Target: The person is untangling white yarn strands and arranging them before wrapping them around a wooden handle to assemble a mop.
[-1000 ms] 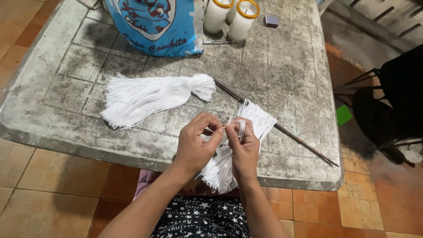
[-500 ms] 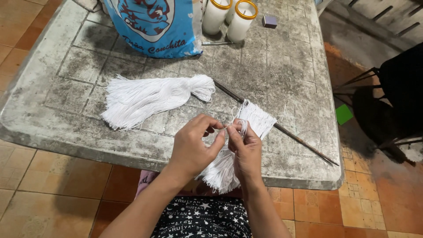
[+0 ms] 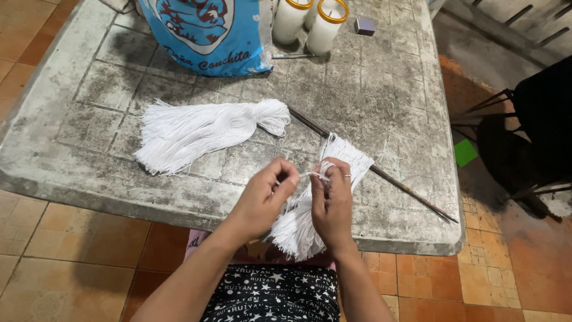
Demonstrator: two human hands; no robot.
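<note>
My palms face away, so I can't make out how the strand (image 3: 311, 175) sits under my fingertips. My left hand (image 3: 265, 200) curls in, thumb and forefinger pinched on its end; my right hand (image 3: 331, 200) stands upright, fingers closed on the same strand. It runs from the tassel (image 3: 301, 223) hanging off the table (image 3: 53, 155) edge, threaded on the rod (image 3: 405, 186). The bundle (image 3: 196, 131) lies apart.

Stone table (image 3: 387, 89): yarn bundle (image 3: 202, 131), rod (image 3: 405, 188), bag (image 3: 202, 33), candles (image 3: 310, 24).
</note>
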